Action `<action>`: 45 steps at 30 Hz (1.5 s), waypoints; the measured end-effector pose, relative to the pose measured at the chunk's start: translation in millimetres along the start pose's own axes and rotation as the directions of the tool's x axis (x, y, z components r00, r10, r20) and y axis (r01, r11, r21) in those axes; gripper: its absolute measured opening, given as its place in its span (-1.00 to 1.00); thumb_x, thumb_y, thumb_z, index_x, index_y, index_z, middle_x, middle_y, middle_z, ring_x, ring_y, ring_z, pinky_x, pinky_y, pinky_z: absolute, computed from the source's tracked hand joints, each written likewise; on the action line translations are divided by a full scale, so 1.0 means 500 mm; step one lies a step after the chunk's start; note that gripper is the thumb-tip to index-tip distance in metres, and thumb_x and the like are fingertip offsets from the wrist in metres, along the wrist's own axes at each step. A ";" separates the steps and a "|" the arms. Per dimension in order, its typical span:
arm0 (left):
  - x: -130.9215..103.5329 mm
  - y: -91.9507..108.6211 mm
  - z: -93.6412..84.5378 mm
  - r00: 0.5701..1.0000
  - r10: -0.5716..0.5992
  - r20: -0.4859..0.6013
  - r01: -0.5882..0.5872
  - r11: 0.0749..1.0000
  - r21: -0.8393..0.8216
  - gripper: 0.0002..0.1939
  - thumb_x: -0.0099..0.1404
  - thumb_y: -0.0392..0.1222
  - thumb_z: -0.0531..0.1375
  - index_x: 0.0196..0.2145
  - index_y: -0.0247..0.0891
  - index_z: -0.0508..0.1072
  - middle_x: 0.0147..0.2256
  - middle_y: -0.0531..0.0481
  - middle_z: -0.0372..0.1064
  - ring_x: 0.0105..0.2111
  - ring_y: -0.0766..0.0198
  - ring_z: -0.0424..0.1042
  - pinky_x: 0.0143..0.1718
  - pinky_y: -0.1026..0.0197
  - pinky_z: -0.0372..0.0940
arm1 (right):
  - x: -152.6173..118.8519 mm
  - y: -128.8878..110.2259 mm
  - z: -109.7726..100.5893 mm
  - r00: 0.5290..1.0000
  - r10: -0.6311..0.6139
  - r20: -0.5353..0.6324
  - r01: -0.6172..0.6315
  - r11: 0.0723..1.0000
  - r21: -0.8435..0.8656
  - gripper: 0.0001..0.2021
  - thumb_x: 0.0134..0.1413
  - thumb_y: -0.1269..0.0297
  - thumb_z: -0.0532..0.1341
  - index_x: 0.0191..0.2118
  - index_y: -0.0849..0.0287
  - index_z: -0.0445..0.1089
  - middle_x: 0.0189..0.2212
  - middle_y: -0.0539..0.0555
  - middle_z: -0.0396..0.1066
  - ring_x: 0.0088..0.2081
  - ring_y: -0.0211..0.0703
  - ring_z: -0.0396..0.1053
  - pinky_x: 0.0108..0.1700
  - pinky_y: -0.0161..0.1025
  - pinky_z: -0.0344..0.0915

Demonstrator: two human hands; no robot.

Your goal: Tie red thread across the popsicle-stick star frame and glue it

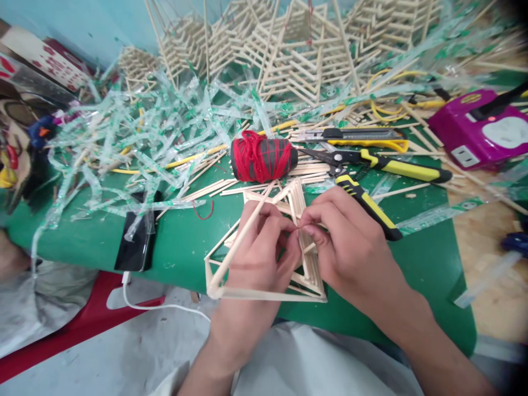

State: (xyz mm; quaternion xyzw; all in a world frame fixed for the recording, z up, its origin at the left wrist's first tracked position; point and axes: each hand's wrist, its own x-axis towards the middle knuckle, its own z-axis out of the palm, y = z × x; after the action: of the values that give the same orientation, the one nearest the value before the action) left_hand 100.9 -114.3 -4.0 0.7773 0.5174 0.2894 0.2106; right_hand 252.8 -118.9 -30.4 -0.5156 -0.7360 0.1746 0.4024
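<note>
A small angular frame of pale wooden sticks (310,264) sits at the near edge of the green worktop (177,242), in both hands of the person seated there. The left hand (259,242) reaches through it, fingers curled; from here I can't tell whether they grip a stick. The right hand (350,236) has its thumb and forefinger pinched together, tips meeting the left hand's, on something too small to make out.

Just beyond the frame lies a dark spool wound with red thread (264,159), and right of that, pliers with black-and-yellow handles (406,168) below a yellow-and-black utility knife (358,136). Off to the left is a flat black phone-like device (134,242) with a white cable (165,307). Farther back I see tangled clear-and-green plastic strips (177,126), latticed stick structures (297,60) behind them, and a purple box (457,132) at far right.
</note>
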 end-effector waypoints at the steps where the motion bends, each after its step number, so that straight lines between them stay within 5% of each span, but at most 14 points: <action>1: -0.002 -0.001 0.002 1.000 -0.007 -0.028 0.006 1.000 -0.025 -0.92 0.36 -0.40 0.21 -0.29 -0.31 0.49 -0.22 -0.04 0.36 -0.24 0.38 0.39 -0.23 0.35 0.32 | 0.000 0.000 0.000 1.000 0.002 0.001 -0.002 1.000 0.004 -0.83 0.29 0.56 0.06 -0.28 0.14 0.26 -0.33 0.11 0.32 -0.26 -0.09 0.34 -0.24 -0.16 0.27; 8: -0.010 0.001 0.017 0.990 -0.039 -0.137 0.018 0.989 -0.146 -0.89 0.28 -0.46 0.26 -0.33 -0.30 0.48 -0.28 0.05 0.49 -0.36 0.51 0.43 -0.39 0.51 0.32 | -0.001 0.003 0.001 1.000 0.010 0.018 -0.010 1.000 0.018 -0.85 0.26 0.57 0.09 -0.29 0.18 0.27 -0.32 0.11 0.31 -0.25 -0.11 0.32 -0.22 -0.16 0.27; 16: -0.013 -0.003 0.011 0.984 -0.161 -0.069 0.139 0.957 -0.256 -0.89 0.34 -0.33 0.26 -0.31 -0.20 0.39 -0.32 0.14 0.49 -0.38 0.49 0.46 -0.37 0.48 0.38 | -0.003 0.001 0.001 0.999 0.034 0.007 -0.034 0.999 0.026 -0.84 0.27 0.56 0.06 -0.27 0.20 0.30 -0.33 0.10 0.31 -0.26 -0.14 0.32 -0.22 -0.19 0.27; 24: -0.014 0.003 0.007 0.977 -0.192 -0.098 0.179 0.976 -0.126 -0.93 0.36 -0.30 0.27 -0.25 -0.14 0.49 -0.40 0.21 0.48 -0.49 0.53 0.38 -0.40 0.45 0.32 | -0.005 -0.001 0.003 0.999 0.046 -0.006 -0.046 0.998 0.032 -0.83 0.30 0.55 0.06 -0.27 0.16 0.27 -0.32 0.10 0.30 -0.25 -0.14 0.31 -0.22 -0.20 0.27; 34: -0.015 -0.010 0.005 0.977 -0.208 -0.042 0.188 0.939 -0.288 -0.90 0.37 -0.32 0.24 -0.20 -0.14 0.49 -0.32 0.15 0.51 -0.43 0.47 0.45 -0.40 0.43 0.37 | -0.003 -0.002 -0.005 0.996 0.077 0.049 -0.081 0.993 0.084 -0.90 0.20 0.56 0.15 -0.26 0.23 0.32 -0.31 0.10 0.32 -0.25 -0.16 0.32 -0.21 -0.21 0.29; 39: -0.017 -0.010 0.004 0.976 -0.215 -0.039 0.191 0.927 -0.323 -0.90 0.37 -0.33 0.24 -0.23 -0.14 0.45 -0.30 0.16 0.51 -0.35 0.45 0.51 -0.29 0.43 0.42 | 0.000 0.003 -0.006 0.997 0.069 0.024 -0.071 0.989 0.132 -0.80 0.27 0.56 0.13 -0.06 0.24 0.39 -0.25 0.11 0.39 -0.21 -0.19 0.38 -0.19 -0.25 0.33; 45: -0.017 -0.005 0.005 0.978 -0.203 -0.055 0.180 0.942 -0.283 -0.88 0.36 -0.33 0.26 -0.25 -0.12 0.41 -0.32 0.14 0.51 -0.33 0.40 0.54 -0.28 0.36 0.45 | 0.005 0.003 -0.005 0.998 0.067 0.003 -0.067 0.985 0.158 -0.80 0.29 0.57 0.12 -0.22 0.15 0.41 -0.30 0.07 0.40 -0.29 -0.23 0.38 -0.30 -0.26 0.32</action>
State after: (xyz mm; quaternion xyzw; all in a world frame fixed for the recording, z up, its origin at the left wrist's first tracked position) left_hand 98.5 -121.6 -9.4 0.6737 0.5533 0.3688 0.3224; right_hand 255.4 -116.3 -28.9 -0.5068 -0.7016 0.2453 0.4367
